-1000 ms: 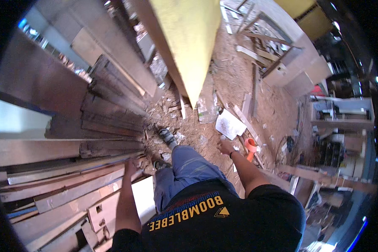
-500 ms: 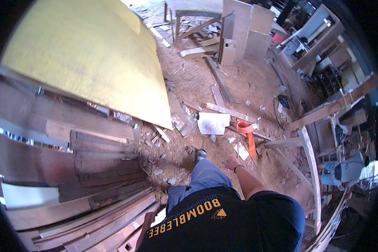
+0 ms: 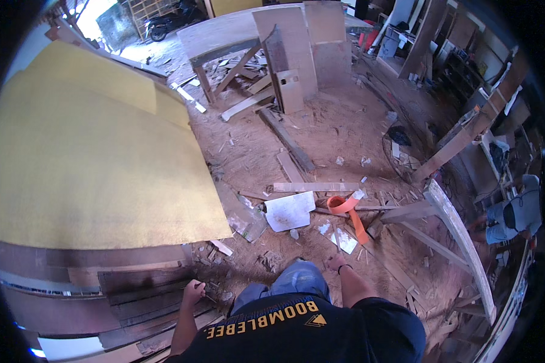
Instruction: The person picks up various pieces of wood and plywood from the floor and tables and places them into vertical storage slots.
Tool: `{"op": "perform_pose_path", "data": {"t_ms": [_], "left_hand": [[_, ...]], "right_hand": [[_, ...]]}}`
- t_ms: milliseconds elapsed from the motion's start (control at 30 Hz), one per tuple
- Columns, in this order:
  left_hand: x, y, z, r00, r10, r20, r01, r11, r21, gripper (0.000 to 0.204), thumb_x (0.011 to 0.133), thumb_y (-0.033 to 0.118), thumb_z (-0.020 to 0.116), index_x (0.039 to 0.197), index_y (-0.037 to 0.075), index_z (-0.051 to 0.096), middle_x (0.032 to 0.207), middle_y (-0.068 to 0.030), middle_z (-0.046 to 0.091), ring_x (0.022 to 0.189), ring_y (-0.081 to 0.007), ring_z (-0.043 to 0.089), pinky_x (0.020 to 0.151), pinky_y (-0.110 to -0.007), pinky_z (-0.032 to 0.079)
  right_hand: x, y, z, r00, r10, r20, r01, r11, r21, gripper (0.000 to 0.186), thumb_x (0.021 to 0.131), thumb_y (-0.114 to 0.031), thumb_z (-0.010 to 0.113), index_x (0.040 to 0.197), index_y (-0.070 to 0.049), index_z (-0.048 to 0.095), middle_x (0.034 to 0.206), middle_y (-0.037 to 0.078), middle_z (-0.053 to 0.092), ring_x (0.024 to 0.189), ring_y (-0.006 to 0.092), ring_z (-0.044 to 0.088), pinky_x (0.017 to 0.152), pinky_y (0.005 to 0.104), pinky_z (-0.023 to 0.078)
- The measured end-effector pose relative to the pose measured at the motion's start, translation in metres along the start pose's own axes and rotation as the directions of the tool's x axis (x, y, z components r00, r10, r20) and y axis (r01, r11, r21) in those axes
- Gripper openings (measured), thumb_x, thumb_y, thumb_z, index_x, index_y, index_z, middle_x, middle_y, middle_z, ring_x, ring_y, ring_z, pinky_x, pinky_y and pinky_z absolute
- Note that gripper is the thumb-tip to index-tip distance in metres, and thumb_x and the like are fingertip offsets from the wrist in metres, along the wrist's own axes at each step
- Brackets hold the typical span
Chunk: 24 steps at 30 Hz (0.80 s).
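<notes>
My left hand (image 3: 193,291) is at the lower middle, beside dark, worn boards (image 3: 142,287); its fingers are closed round something small and dark that I cannot make out. My right hand (image 3: 334,262) hangs by my right leg, fingers loosely bent and apart, with nothing visible in them, a dark band at the wrist. Above it on the sawdust-covered floor lie an orange strap-like coil (image 3: 357,227) and a white sheet (image 3: 287,215). A large yellow panel (image 3: 97,157) fills the left side above the boards.
Ahead stands a wooden frame with leaning panels (image 3: 284,54) over scrap wood. A motorbike (image 3: 163,27) is at the far top. A pale timber trestle (image 3: 457,242) is at right, near another person (image 3: 511,209). Loose offcuts (image 3: 293,169) litter the floor.
The view has swung rightward and up toward the open floor; the yellow panel now sits at the left. My legs have shifted. The other person, glimpsed half a second ago, appears higher at the right.
</notes>
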<state>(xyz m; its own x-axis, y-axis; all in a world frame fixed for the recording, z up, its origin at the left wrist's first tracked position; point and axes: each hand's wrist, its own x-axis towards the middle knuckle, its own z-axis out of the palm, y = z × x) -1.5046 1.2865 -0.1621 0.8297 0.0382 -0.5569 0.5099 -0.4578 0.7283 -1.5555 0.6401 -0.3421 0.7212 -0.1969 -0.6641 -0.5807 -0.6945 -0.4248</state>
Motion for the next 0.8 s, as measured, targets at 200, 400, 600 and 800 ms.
{"op": "perform_pose_path", "data": {"t_ms": [200,400,600,800], "left_hand": [[0.062,0.1,0.061,0.981,-0.021,0.193,-0.014,0.984,0.179,0.019,0.092,0.019,0.065,0.093,0.0,0.062,0.076,-0.0083,0.067,0.065,-0.013,0.064,0.059,-0.029,0.052],[0.093,0.086,0.066,0.989,-0.029,0.144,-0.021,0.94,0.34,0.028,0.087,0.029,0.072,0.094,0.002,0.066,0.087,-0.0137,0.071,0.079,-0.0202,0.068,0.073,-0.036,0.053],[0.135,0.054,0.093,0.943,-0.193,0.269,0.109,0.948,0.3,0.038,0.086,0.031,0.069,0.108,0.0,0.064,0.088,-0.0166,0.07,0.072,-0.0231,0.069,0.063,-0.037,0.055],[0.216,-0.001,0.116,0.894,-0.348,0.281,0.277,0.924,0.264,0.037,0.083,0.033,0.072,0.105,0.004,0.066,0.091,-0.0131,0.071,0.074,-0.0216,0.068,0.069,-0.038,0.057]], "right_hand": [[0.044,0.043,-0.056,0.986,0.155,-0.06,-0.116,0.9,0.42,0.016,0.088,-0.014,0.063,0.099,-0.001,0.064,0.079,0.009,0.069,0.064,0.0155,0.067,0.057,0.0292,0.055],[0.045,-0.008,-0.093,0.975,0.209,0.075,-0.21,0.756,0.62,0.017,0.091,-0.014,0.06,0.103,-0.002,0.06,0.081,0.01,0.069,0.061,0.015,0.064,0.053,0.0296,0.053],[0.059,-0.025,-0.102,0.955,0.167,0.246,-0.24,0.92,0.309,0.024,0.092,-0.014,0.06,0.109,0.002,0.055,0.08,0.011,0.068,0.064,0.0176,0.066,0.053,0.0329,0.052],[0.124,-0.15,-0.189,0.935,0.14,0.325,-0.182,0.978,0.102,0.025,0.091,-0.018,0.058,0.107,0.002,0.06,0.086,0.015,0.068,0.062,0.0202,0.065,0.052,0.0316,0.054]]}}
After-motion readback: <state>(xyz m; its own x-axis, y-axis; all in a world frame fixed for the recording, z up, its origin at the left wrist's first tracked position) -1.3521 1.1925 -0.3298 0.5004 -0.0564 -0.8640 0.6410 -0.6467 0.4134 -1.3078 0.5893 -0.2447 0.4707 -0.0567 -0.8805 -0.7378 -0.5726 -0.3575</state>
